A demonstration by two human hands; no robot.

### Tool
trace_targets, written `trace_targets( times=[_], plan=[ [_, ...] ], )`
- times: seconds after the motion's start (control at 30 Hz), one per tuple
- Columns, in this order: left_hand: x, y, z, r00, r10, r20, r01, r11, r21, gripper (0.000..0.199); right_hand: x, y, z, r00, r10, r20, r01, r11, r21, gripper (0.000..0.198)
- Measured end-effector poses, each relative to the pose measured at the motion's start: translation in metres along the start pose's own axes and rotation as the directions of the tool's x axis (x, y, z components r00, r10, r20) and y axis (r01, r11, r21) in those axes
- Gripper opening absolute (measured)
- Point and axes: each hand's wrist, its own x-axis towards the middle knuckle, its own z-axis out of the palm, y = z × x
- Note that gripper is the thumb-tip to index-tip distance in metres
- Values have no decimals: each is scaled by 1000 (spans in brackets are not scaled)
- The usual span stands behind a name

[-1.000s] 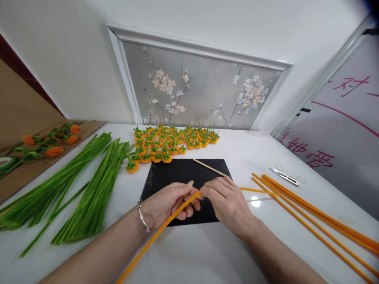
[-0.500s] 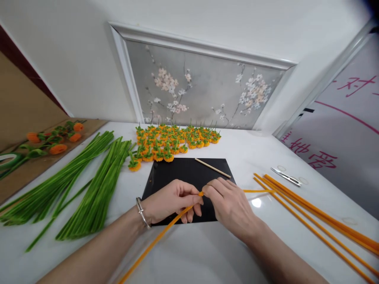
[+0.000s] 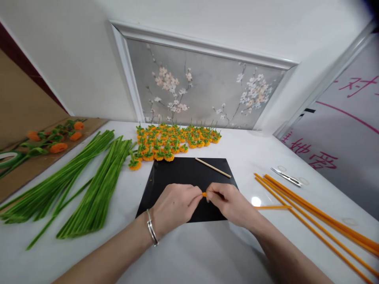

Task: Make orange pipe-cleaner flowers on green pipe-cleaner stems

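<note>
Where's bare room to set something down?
White tabletop between orange flower rows and snips; black mat, left of wooden stick. Crowded: left, green stems; right, orange stems; mat's near half, left hand and right hand.

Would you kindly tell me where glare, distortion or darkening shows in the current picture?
Head view: a bright glare spot on the white table, beside the right hand; head view: the wall panel looks skewed, perhaps from wide-angle stretch; head view: a dark upper-right corner.

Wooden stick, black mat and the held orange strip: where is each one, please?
Wooden stick (image 3: 213,168): head view, middle of its length.
Black mat (image 3: 183,172): head view, bare upper part.
Orange strip (image 3: 204,194): head view, its short exposed bit.
</note>
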Motion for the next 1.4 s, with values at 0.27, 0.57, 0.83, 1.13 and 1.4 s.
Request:
trace_targets(
  times=[0.27,0.57,0.83,1.13,1.4],
  plan=[
    [8,-5,-15,865,-312,393,501,492,-712,16,0,5,-2,896,-419,-143,347,866,-360,29],
    [5,-4,-14,807,-164,567,590,206,-781,24,-4,1,-1,792,-598,-122,441,700,-562,24],
    [3,-3,-13,979,-123,162,165,944,-284,20,-1,-3,2,921,-360,-149,294,894,-339,21],
    [1,-10,0,930,367,-22,-320,839,439,26,2,-1,-4,994,81,75,-92,984,154,21],
    [5,2,-13,977,-181,111,208,921,-329,15,4,1,-3,996,19,-92,-15,999,43,14]
  ],
)
